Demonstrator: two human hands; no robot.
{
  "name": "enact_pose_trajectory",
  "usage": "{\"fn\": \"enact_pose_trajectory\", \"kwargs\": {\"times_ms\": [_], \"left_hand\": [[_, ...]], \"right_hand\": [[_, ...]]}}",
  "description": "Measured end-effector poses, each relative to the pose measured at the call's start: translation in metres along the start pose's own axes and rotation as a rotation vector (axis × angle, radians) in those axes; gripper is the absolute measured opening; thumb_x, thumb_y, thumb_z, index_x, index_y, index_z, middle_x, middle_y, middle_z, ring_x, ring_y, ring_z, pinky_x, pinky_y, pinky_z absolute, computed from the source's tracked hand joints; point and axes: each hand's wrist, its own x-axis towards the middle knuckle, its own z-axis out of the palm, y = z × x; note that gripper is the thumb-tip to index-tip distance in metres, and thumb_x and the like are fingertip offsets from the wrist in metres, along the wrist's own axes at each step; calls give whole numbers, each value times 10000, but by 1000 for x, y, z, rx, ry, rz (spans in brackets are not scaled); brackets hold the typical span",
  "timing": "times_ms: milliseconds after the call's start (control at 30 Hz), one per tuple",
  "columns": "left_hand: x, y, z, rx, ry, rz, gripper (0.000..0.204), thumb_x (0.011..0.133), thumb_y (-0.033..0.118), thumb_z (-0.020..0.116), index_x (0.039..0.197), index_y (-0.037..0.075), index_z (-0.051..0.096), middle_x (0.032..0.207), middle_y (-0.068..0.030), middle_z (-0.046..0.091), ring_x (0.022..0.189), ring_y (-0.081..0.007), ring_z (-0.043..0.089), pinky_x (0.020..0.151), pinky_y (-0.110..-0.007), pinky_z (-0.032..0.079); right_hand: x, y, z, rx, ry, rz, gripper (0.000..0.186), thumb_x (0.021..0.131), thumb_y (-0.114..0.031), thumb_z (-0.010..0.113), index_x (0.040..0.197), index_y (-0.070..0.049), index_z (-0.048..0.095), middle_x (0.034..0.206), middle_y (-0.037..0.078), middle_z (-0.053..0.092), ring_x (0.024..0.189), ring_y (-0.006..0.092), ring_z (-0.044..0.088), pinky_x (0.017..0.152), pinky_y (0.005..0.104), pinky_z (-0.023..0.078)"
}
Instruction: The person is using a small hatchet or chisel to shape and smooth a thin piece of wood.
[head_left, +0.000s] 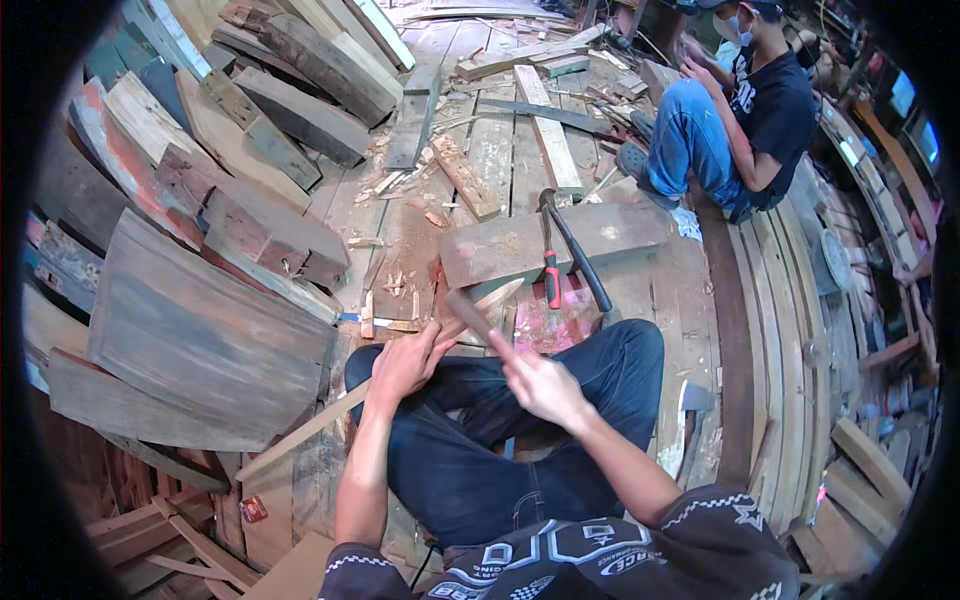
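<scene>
My left hand [405,362] is closed around a long, pale wooden strip [305,432]. The strip slants across my lap from lower left, and its tapered tip points up and right. In my right hand [545,385] is a flat, brown, file-like tool [468,311], gripped at its near end and crossing the strip close to the tip; motion blur hides its exact kind. Just ahead of my knees lies a thick wooden beam [600,240]. Resting on it are a hammer [578,253] with a black handle and a chisel [551,275] with a red and black handle.
Stacked planks and timber blocks [215,330] crowd the left side. Shavings and offcuts [465,178] litter the plank floor ahead. A masked co-worker [745,110] squats at the upper right. Long boards [775,330] run along the right, with a metal blade [697,397] beside my knee.
</scene>
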Motion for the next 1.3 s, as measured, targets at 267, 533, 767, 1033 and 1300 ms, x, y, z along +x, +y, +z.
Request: {"fn": "enact_pose_trajectory", "kwargs": {"times_ms": [267, 533, 767, 1033, 1300], "left_hand": [[-10, 0, 1, -141, 8, -69, 322, 979, 379, 506, 1041, 63, 520, 756, -263, 625, 782, -473, 603, 644, -552, 452], [-15, -2, 3, -236, -85, -117, 336, 998, 325, 485, 1153, 36, 560, 851, -274, 633, 870, -466, 605, 704, -501, 463], [-22, -19, 7, -417, -36, -18, 328, 1009, 341, 477, 1003, 21, 550, 763, -252, 594, 737, -446, 565, 652, -458, 434], [-13, -24, 3, -486, -208, -33, 393, 1033, 351, 439, 942, -13, 558, 669, -103, 518, 617, -217, 486, 617, -353, 423], [-16, -27, 1, -681, -280, -70, 437, 1037, 386, 435, 883, 3, 577, 666, -8, 496, 620, -115, 463, 577, -291, 401]], "right_hand": [[7, 1, -5, 30, 218, 16, 705, 886, -71, 530, 1523, -200, 257, 714, 225, 605, 679, 399, 643, 654, 475, 533], [4, 3, -18, 184, 181, 68, 694, 884, -13, 521, 1518, -169, 286, 858, 235, 624, 760, 369, 652, 720, 418, 521], [-2, -6, -3, 163, 159, 45, 647, 930, -45, 499, 1524, -161, 270, 718, 189, 593, 628, 335, 611, 654, 385, 505], [3, 9, -13, 167, 104, 220, 661, 914, -84, 524, 1519, -166, 271, 970, 253, 651, 864, 410, 654, 790, 440, 516], [-4, 6, 4, 260, 219, 144, 736, 898, -27, 504, 1543, -188, 190, 837, 216, 647, 764, 380, 660, 712, 401, 522]]}}
